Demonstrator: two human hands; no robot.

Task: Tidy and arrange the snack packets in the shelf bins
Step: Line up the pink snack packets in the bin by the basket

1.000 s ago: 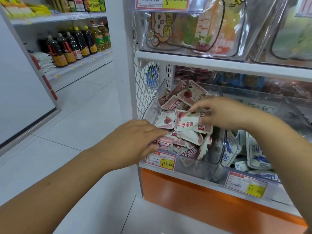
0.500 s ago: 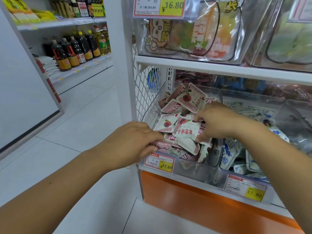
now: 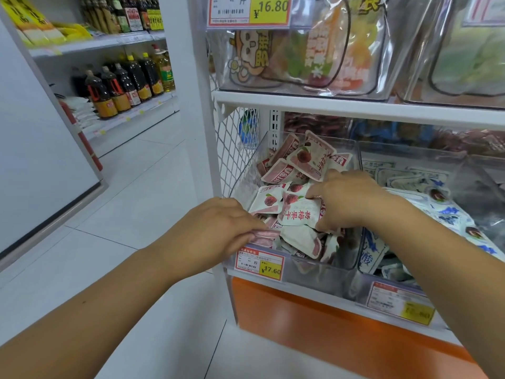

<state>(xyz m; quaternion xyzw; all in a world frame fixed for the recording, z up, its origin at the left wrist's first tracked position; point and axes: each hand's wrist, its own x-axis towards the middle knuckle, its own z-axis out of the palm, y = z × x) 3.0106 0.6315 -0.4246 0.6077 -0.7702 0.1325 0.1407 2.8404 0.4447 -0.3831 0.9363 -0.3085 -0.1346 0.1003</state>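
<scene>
At the front rim of the clear bin (image 3: 317,273), your left hand (image 3: 218,231) curls its fingers round a pink packet (image 3: 267,233). Over the bin's middle, your right hand (image 3: 352,201) pinches a white packet (image 3: 299,216) by its edge. More packets (image 3: 306,160) heap against the bin's back wall.

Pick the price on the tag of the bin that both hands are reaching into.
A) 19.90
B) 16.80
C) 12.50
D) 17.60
D: the tag on the front of the clear bin, just below the left hand, reads 17.60; the right hand grips a packet in that bin.
</scene>
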